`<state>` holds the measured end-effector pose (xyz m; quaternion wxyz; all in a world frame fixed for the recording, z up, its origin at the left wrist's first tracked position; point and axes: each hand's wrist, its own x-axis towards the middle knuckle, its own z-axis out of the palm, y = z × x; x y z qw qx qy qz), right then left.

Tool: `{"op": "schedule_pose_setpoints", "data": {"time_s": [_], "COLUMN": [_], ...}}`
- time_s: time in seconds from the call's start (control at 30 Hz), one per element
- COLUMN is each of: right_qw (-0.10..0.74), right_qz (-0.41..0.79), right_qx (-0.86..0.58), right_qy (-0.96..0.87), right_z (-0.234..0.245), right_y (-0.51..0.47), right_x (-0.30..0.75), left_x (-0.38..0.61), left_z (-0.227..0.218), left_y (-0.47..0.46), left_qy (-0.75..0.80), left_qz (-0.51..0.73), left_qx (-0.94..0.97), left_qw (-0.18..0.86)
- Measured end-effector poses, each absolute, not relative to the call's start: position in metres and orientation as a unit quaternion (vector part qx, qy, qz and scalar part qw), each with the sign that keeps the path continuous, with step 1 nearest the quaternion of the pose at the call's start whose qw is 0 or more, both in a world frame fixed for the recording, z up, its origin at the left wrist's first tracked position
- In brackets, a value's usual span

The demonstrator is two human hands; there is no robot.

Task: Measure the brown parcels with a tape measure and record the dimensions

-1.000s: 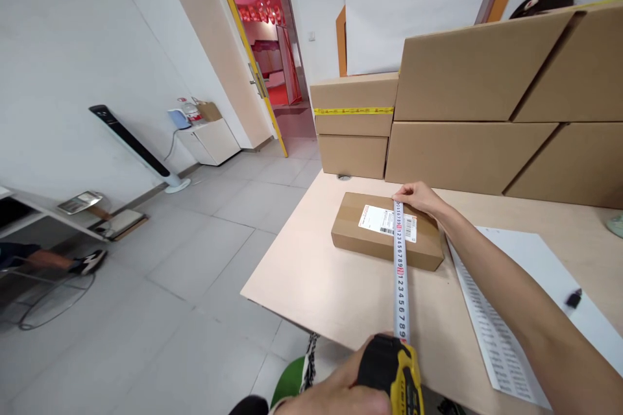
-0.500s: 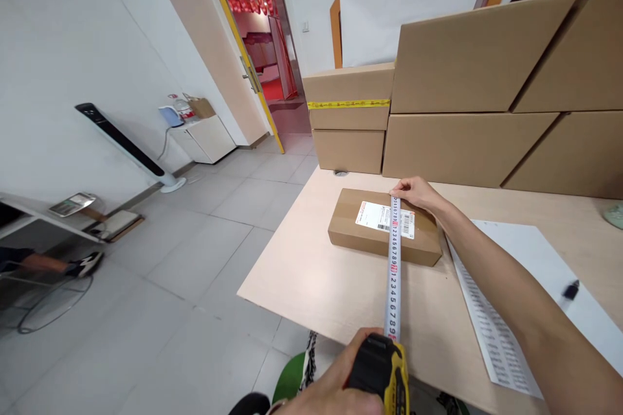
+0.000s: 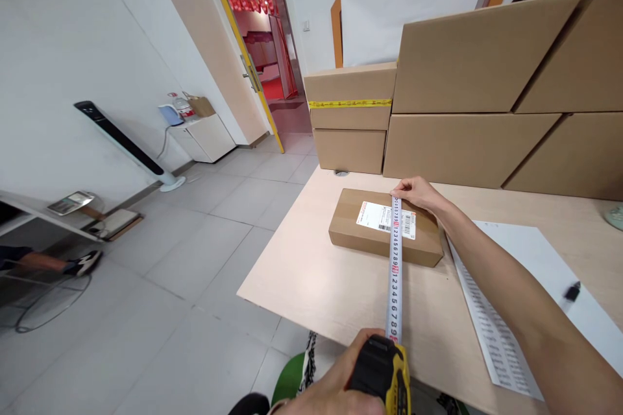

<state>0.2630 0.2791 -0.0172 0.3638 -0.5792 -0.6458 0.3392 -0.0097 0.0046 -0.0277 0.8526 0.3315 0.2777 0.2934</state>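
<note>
One ctn [image 3: 372,240] lies on the table [image 3: 302,266], long axis approx. L–R, w/ tape blade [image 3: 394,282] running across its short axis: R hand [image 3: 417,194], the nearer, pinches blade at ctn's far edge; L hand [image 3: 331,390], apart on near side, grips tape-measure case [image 3: 377,366].

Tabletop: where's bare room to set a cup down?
Best patch: the table's front-left corner, left of the tape, nearer than the labelled box. Another strip separates paper and stacked boxes. Crowded: right side, under paper and right arm.
</note>
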Motion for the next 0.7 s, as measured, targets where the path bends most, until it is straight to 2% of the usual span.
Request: {"op": "schedule_pose_setpoints", "data": {"time_s": [0.7], "right_qw": [0.362], "right_qz": [0.334], "right_qx": [-0.578], "right_qy": [-0.651], "right_z": [-0.0195], "right_y": [0.2811], "right_x": [0.2640], "left_x": [-0.0097], "left_z": [-0.0237], "left_y": [0.0054], "left_qy": [0.311], "left_qz": [0.282], "left_qx": [0.317], "left_qw": [0.850]}}
